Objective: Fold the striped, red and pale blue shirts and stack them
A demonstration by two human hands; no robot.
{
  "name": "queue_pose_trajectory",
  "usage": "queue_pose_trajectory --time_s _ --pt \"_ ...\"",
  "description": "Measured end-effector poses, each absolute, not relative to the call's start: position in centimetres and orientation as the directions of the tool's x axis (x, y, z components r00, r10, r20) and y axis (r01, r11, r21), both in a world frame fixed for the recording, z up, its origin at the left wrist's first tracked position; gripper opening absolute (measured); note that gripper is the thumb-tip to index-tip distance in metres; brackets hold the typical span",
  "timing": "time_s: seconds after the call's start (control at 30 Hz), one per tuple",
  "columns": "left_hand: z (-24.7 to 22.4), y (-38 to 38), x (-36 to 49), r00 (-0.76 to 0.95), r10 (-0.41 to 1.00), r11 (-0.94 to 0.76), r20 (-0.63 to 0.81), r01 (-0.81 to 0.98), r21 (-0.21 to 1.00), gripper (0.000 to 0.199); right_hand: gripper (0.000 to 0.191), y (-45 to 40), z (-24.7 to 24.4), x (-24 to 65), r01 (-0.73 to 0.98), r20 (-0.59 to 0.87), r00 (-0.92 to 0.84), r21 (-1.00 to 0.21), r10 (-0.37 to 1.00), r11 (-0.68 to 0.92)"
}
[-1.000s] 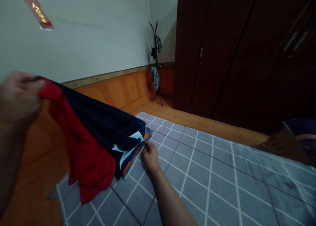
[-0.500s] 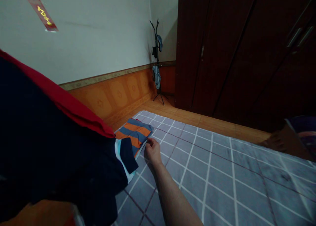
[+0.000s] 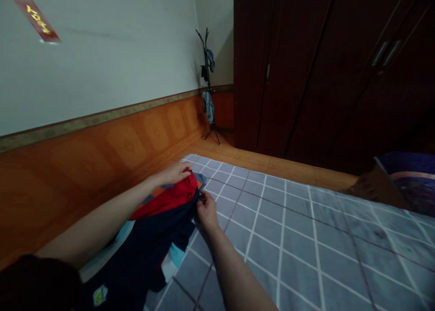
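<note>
A navy garment [image 3: 149, 238] with a red part, light blue and white patches and a small badge lies over the near left of the bed. My left hand [image 3: 180, 171] is closed on its red upper edge. At the garment's far right corner my right hand [image 3: 206, 207] has its fingers pinched together beside the navy cloth; what is between them is too small to tell. An orange and grey striped cloth [image 3: 201, 178] shows only in part beneath the garment.
The bed [image 3: 272, 229] has a grey checked sheet. Behind it stand a coat rack [image 3: 208, 75] with clothes and a dark wardrobe [image 3: 288, 66]. A box [image 3: 390, 184] with purple cloth is at the right. A wall runs along the left.
The raised garment has come down over the striped cloth, and my left hand has come into view at its red edge. My right hand stays near the same spot. The view has shifted slightly right.
</note>
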State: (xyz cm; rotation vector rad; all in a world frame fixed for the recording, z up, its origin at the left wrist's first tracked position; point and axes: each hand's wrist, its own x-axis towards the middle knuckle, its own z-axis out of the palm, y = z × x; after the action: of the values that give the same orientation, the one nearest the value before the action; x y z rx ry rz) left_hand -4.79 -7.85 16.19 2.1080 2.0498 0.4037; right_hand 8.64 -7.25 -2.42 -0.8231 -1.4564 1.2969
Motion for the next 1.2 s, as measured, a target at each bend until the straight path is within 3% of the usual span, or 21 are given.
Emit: queue_pose_trajectory --time_s 0.13,0.33,0.67,0.83,1.0,1.13,1.2 --pt "10.9 -2.4 -3.9 0.163 0.986 -0.148 -0.039 0.956 0.254 0.002 0.045 -7.4 -2.0 8.8 -0.097 0.235 -0.284 -0.971 0.929 0.217" --pt "9.0 0.7 -4.8 0.267 0.946 -0.232 -0.184 0.954 0.192 0.004 0.045 -7.5 -1.6 9.1 -0.077 0.244 -0.28 -0.97 0.928 0.232" --pt "8.2 -1.3 -5.6 0.204 0.975 -0.197 -0.085 0.976 0.089 0.015 0.044 -7.5 -1.6 8.8 -0.075 0.238 -0.284 -0.971 0.929 0.225" --pt "8.6 -2.1 -5.2 0.148 0.989 -0.146 -0.031 0.988 0.058 0.03 0.044 -7.3 -2.0 8.7 -0.082 0.222 -0.265 -0.975 0.939 0.207" --pt "12.9 -6.1 -5.6 0.043 0.993 -0.047 0.107 0.998 0.031 0.016 0.042 -7.1 -2.7 8.4 -0.1 0.197 -0.22 -0.979 0.955 0.178" --pt "20.7 -13.4 -7.8 -0.098 0.929 0.084 0.358 0.995 0.055 0.014 0.042 -7.0 -3.2 8.3 -0.124 0.167 -0.164 -0.981 0.972 0.147" --pt "24.9 -17.5 -9.3 -0.341 0.764 0.244 0.548 0.939 0.244 0.018 0.041 -6.8 -3.4 8.4 -0.135 0.154 -0.138 -0.982 0.978 0.135"
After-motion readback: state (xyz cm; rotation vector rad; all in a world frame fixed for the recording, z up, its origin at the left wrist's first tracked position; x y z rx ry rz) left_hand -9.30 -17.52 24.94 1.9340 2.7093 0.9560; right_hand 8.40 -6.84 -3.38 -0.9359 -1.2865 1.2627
